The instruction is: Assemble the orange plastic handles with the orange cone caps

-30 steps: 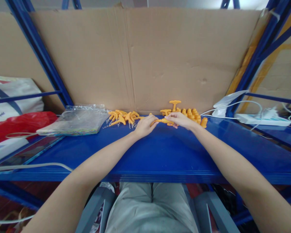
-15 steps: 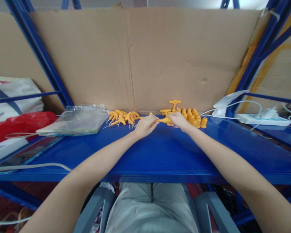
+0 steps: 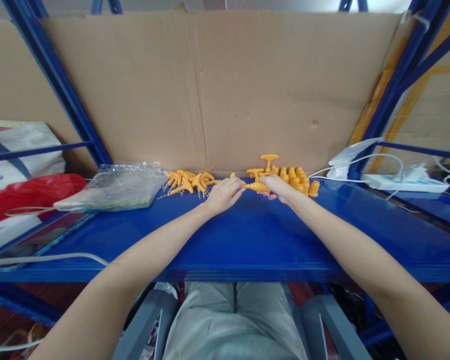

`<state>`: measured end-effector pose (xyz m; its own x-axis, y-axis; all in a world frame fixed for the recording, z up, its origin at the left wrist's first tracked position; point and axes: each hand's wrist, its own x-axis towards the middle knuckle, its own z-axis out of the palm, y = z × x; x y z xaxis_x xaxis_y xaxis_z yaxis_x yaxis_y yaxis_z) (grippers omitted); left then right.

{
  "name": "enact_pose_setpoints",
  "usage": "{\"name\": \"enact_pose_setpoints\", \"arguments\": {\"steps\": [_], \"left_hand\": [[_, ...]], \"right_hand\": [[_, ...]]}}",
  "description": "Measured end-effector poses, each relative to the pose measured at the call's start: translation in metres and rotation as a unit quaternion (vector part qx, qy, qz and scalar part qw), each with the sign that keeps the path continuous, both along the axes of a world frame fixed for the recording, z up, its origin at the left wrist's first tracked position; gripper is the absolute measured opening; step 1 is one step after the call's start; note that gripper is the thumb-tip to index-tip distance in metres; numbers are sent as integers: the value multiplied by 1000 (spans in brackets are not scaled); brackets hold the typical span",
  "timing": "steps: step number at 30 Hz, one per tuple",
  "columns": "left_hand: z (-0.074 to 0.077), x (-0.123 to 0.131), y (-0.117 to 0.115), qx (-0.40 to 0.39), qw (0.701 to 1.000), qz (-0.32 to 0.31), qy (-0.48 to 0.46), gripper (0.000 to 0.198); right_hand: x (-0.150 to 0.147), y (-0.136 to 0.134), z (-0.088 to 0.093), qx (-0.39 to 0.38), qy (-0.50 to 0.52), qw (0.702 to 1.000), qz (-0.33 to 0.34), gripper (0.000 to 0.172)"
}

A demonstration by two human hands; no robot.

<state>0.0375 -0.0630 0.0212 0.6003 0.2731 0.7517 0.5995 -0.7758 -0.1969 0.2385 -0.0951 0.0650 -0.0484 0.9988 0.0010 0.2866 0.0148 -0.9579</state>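
My left hand (image 3: 222,194) and my right hand (image 3: 279,187) met just in front of the foot of the cardboard sheet (image 3: 247,90), near its middle, and between them they held one slim orange plastic piece (image 3: 254,186). The left fingers were curled shut on its left end and the right fingers were closed on its right end, so only the short middle stretch showed. The piece lay level, low over the blue shelf (image 3: 247,235) that the cardboard stood on; I could not tell whether it touched the shelf. Against the foot of the cardboard, just behind my right hand, sat a cluster of small orange caps (image 3: 300,181), with two T-shaped orange pieces (image 3: 269,160) standing upright beside them. Also along the foot of the cardboard, just beyond my left hand, lay a heap of branched orange pieces (image 3: 189,181). Further toward the cardboard's left end lay a clear plastic bag (image 3: 116,187). Past the cardboard's right end rested a white power strip (image 3: 405,184).
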Motion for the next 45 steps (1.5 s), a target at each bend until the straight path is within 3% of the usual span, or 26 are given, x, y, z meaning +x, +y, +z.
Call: {"name": "enact_pose_setpoints", "arguments": {"steps": [9,17,19,23,24,27,31,35,38,41,45], "left_hand": [[5,-2,-2,35,999,18,19,35],[5,-4,5,-23,999,15,34,30],[4,-6,8,-36,999,16,27,28],[5,-10,13,-64,998,18,13,24],[6,-11,13,-70,997,16,9,24],[8,-12,14,-76,997,11,-15,26],[9,-15,16,-70,996,29,-42,41],[4,-23,27,-81,992,93,-7,36],[-3,-30,38,-97,984,151,20,29],[-11,-35,45,-111,974,194,32,29],[-17,-36,48,-132,964,224,49,28]], "right_hand": [[5,3,3,-90,9,993,79,39],[19,9,5,-115,46,989,79,41],[25,10,7,-104,58,990,79,34],[28,7,7,-47,67,992,99,4],[27,5,6,-32,68,992,101,4],[24,4,3,10,78,993,83,12],[29,11,2,76,84,994,11,14],[42,23,0,95,83,991,-49,21],[49,34,-6,166,22,982,-83,31],[48,41,-16,279,-119,947,-104,33],[35,42,-30,396,-295,868,-55,28]]}}
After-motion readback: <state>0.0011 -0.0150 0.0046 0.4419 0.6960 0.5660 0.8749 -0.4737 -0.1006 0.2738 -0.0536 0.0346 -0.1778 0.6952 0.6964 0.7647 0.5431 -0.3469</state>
